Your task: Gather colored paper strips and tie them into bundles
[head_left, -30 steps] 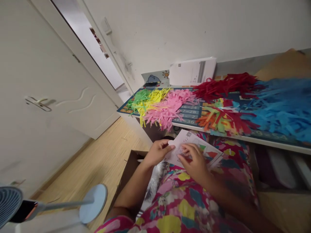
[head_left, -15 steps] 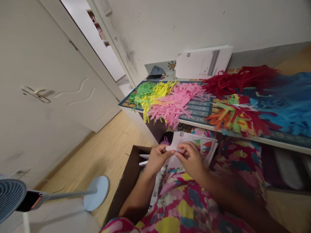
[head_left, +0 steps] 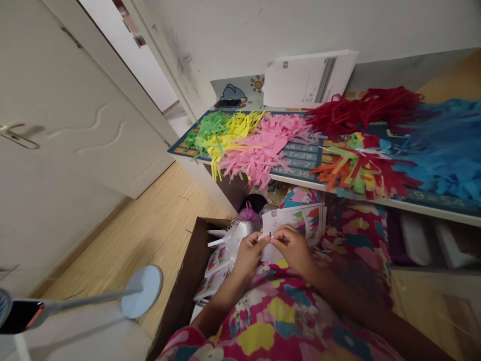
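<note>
My left hand [head_left: 248, 255] and my right hand [head_left: 293, 249] meet fingertip to fingertip over my lap. Both are closed in a pinch; whatever lies between the fingertips is too small to make out. Right behind them, on my lap, is a white printed card [head_left: 278, 218] with pictures of coloured flags, partly covered by my fingers. Beside my left hand a bundle of shiny white string [head_left: 239, 235] hangs over the things in a brown cardboard box [head_left: 184, 273]. More printed cards [head_left: 216, 260] lie in that box.
On the table ahead lie green [head_left: 210, 128], yellow [head_left: 246, 123], pink [head_left: 263, 150], red [head_left: 368, 110] and blue fringe strips [head_left: 447, 150], plus a multicoloured bunch [head_left: 361, 168]. White sheets [head_left: 308, 80] lean on the wall. A fan stand [head_left: 142, 291] is at left.
My view has shifted, so the door and table sit further left and higher. The white string and cards in the box show more. My hands stay pinched together over the card.
</note>
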